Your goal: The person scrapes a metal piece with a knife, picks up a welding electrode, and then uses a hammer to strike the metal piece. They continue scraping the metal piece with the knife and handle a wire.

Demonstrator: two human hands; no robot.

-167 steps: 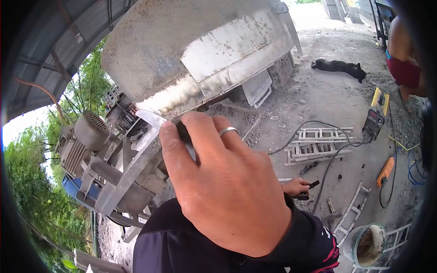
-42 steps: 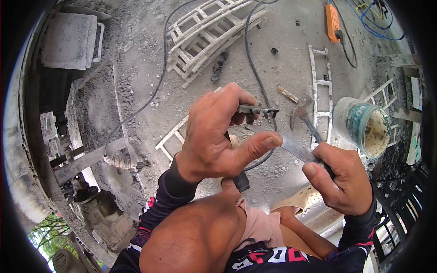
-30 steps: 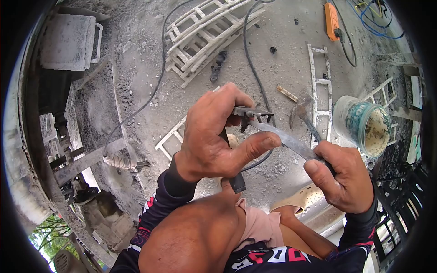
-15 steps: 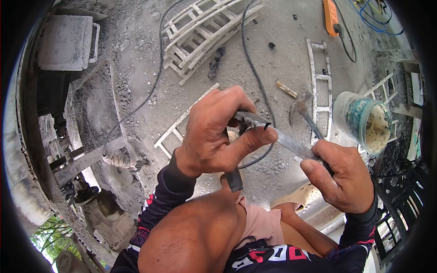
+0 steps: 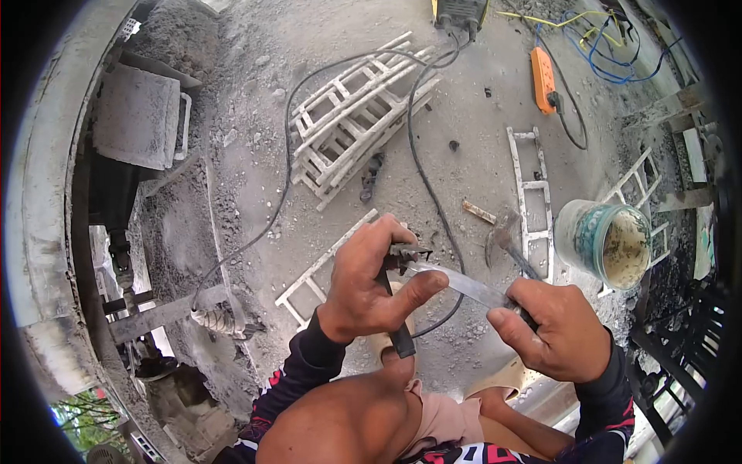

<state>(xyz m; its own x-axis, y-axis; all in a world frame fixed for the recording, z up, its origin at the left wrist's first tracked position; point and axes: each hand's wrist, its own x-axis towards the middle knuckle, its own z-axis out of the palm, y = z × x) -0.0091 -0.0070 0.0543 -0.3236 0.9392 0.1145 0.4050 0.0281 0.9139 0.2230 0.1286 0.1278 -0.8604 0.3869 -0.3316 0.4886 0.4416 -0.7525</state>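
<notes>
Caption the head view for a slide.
The left hand grips a dark tool, the right hand a pale blade, above dusty ground strewn with ladder-like frames.

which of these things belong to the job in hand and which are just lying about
Seemingly in use:
dark metal tool, held in the left hand
flat pale blade, held in the right hand, tip close to that tool

Seemingly just lying about:
hammer
bucket
stacked ladder-like frames
orange power strip, though a plug is in it
</notes>
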